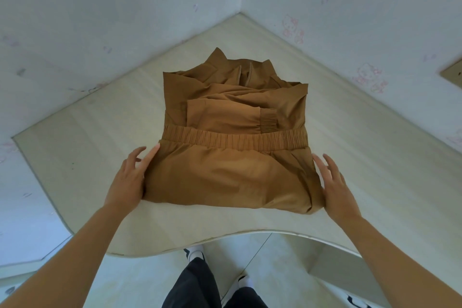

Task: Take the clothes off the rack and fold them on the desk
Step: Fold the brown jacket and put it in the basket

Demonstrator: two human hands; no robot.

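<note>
Lying folded on the pale worktop [100, 137], near its middle: one brown jacket [232, 177].

- Orientation: the long axis runs from you towards the far wall corner. The collar [217, 56] points away from you, into that corner, and the short zipper [246, 74] sits just below it.
- Fold: the lower part is turned up, so the elastic hem band [235, 141] lies crosswise, left to right, over the body. One sleeve is laid across above the band, with its ribbed cuff [268, 120] towards your right.
- Hands: your left hand [130, 177] rests against the jacket's left edge, fingers straight and spread. Your right hand [335, 182] rests against the right edge, near the front corner of the fold, fingers likewise straight and apart. Neither pinches the cloth.
- Surroundings: two white walls meet behind the worktop. The right one carries faint pink stickers [291, 29] and a tan panel [452, 72] at the frame's edge.
- Below the worktop's curved front edge: your dark trousers [197, 282] and white shoes [196, 254] on a light floor [262, 252].
</note>
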